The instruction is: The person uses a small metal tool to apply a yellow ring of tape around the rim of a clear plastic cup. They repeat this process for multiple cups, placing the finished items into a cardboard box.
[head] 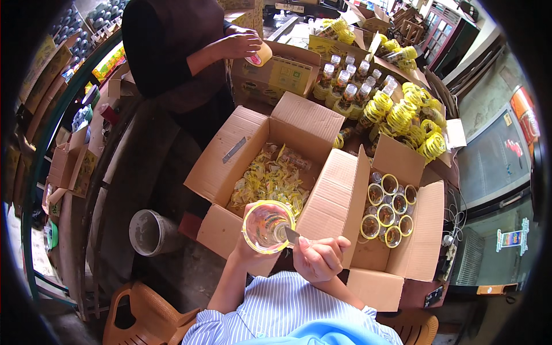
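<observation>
My left hand (249, 258) is wrapped around a clear cup (267, 222) with a yellow rim, its mouth tilted up toward me. A small flat metal blade (292, 235) is pinched in my right hand (320, 258), its tip at the right side of the cup's rim. Whether the blade touches the cup, I cannot tell. Just beyond the cup, an open cardboard box (235, 144) holds a heap of crumpled yellow and clear plastic scraps (269, 179). Another open cardboard box (420, 233) at my right contains several yellow-rimmed clear cups (386, 214).
Yellow-rimmed stacks (403, 114) and upright clear bottle-like pieces (345, 88) crowd the back right. Across the table, a person (181, 64) holds a roll of tape (260, 54). A white bucket (151, 233) stands on the floor left, behind a brown plastic chair (146, 312).
</observation>
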Action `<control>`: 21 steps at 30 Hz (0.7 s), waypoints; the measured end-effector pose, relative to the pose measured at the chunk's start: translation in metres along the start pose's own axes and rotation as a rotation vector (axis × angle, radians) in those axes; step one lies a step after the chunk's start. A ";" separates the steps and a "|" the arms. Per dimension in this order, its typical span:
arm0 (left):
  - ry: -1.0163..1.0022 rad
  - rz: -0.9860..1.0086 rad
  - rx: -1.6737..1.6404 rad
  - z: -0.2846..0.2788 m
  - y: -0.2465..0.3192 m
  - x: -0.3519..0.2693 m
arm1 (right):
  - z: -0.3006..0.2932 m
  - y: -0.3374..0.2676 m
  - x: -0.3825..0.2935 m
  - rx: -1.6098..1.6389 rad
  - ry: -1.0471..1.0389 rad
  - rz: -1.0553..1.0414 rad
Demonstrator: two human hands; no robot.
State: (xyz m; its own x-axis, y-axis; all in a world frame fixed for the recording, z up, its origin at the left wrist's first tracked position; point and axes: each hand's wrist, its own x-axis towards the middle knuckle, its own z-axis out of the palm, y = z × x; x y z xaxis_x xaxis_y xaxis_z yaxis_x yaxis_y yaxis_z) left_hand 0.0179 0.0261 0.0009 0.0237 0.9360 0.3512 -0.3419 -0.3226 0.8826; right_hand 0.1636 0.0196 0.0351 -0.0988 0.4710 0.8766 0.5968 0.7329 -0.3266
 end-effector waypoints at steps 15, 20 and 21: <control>-0.004 0.026 0.015 0.001 -0.003 -0.001 | 0.005 0.003 -0.002 0.011 0.031 0.017; -0.024 0.064 0.144 0.000 -0.005 0.000 | 0.006 0.003 0.004 -0.016 0.024 0.009; -0.011 0.046 0.099 0.000 -0.005 0.000 | 0.006 0.004 0.004 -0.015 0.020 0.008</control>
State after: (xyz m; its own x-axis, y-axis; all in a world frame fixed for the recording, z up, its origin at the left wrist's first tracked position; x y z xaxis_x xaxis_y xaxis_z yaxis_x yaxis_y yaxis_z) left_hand 0.0197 0.0271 -0.0031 0.0205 0.9186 0.3947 -0.2486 -0.3777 0.8919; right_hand 0.1606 0.0274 0.0356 -0.0780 0.4669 0.8809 0.6095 0.7215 -0.3285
